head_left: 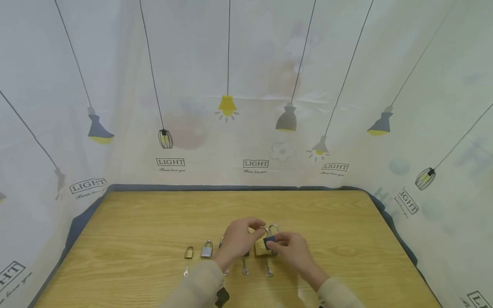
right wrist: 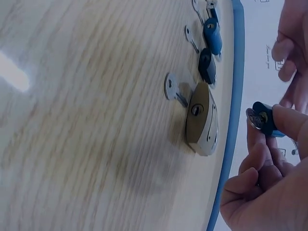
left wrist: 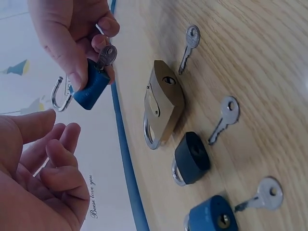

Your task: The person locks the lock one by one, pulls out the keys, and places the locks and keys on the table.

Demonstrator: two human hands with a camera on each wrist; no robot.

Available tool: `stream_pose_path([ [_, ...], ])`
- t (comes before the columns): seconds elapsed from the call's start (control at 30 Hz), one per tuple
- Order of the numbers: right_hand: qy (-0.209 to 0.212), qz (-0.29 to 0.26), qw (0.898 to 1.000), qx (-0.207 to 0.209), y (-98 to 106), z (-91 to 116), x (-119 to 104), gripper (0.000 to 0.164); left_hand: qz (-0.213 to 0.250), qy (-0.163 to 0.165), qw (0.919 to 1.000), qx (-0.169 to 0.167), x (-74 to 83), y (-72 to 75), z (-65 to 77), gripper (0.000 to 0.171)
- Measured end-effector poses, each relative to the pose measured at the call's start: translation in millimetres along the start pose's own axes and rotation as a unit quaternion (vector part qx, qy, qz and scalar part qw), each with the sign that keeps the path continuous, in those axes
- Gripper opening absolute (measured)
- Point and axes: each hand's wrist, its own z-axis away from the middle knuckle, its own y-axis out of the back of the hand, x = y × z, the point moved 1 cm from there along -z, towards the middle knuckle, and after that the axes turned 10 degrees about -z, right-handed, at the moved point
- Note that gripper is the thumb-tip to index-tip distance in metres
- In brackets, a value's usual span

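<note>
My right hand (head_left: 294,251) pinches a small blue padlock (left wrist: 94,86) between thumb and fingers, above the table. A key (left wrist: 108,55) sits in its keyhole, and its shackle (left wrist: 58,98) stands swung open. Close beside the shackle is my left hand (head_left: 239,238), its fingers loosely bent and nothing held in them. Beneath the hands a large brass-coloured padlock (left wrist: 166,103) lies on the table with a loose key (left wrist: 191,38) in front of it. In the head view the left hand partly hides the padlocks to its left.
A black padlock (left wrist: 192,158) and another blue padlock (left wrist: 211,215) continue the row, each with a key in front. Farther left are a silver padlock (head_left: 206,249) and a small brass one (head_left: 188,253). A printed curtain (head_left: 246,141) borders the wooden table (head_left: 154,214).
</note>
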Motion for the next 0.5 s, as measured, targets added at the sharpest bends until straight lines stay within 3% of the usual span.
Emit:
stream_pose_path([
  [0.27, 0.008, -0.032, 0.999, 0.003, -11, 5, -2, 0.026, -0.019, -0.026, 0.9995, 0.000, 11.0, -4.1, -5.4, 0.027],
  [0.5, 0.007, -0.030, 0.999, 0.016, -14, 6, 1, 0.030, -0.070, -0.061, 0.9956, 0.004, 16.7, -5.8, -6.8, 0.023],
])
